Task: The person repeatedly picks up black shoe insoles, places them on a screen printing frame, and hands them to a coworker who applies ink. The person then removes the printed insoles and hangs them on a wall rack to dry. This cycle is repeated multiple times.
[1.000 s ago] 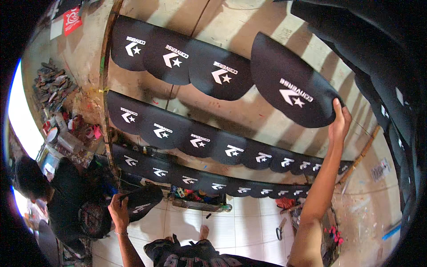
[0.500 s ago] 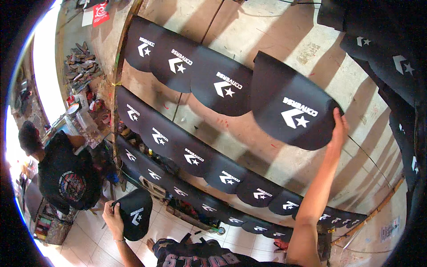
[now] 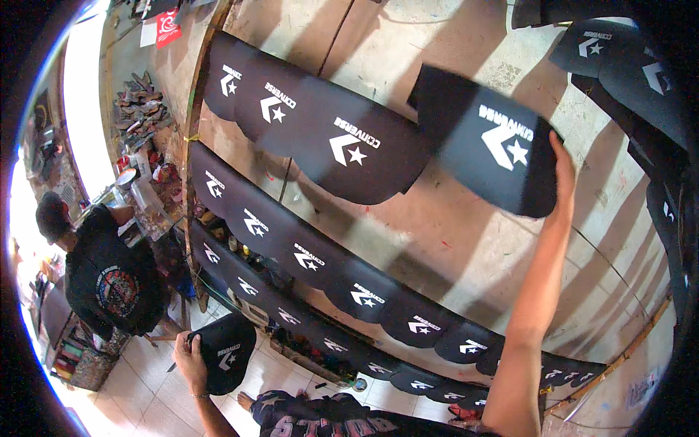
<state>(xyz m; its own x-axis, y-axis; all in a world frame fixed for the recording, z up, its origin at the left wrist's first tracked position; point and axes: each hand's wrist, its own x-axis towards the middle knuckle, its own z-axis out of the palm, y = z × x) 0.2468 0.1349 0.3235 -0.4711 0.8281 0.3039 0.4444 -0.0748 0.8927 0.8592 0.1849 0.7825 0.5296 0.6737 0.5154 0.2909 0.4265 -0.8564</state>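
Note:
High on the right, my right hand grips the right edge of a black rounded panel with a white printed emblem. That panel looks slightly blurred, and its left side overlaps the end of the top row of similar hanging panels. Down at lower left, my left hand is closed on the upper left edge of another black rounded panel, also with a white print. Its thumb lies over the panel's edge.
Two lower rows of black panels hang below the top row, against a stained wall. More hang at far right. A person in a black shirt is at left beside a cluttered bench. A wooden pole stands at the rows' left end.
My right hand has moved up, raising and tilting its panel. The top row's end panel now shows more of its right edge. My left hand and its panel have barely moved.

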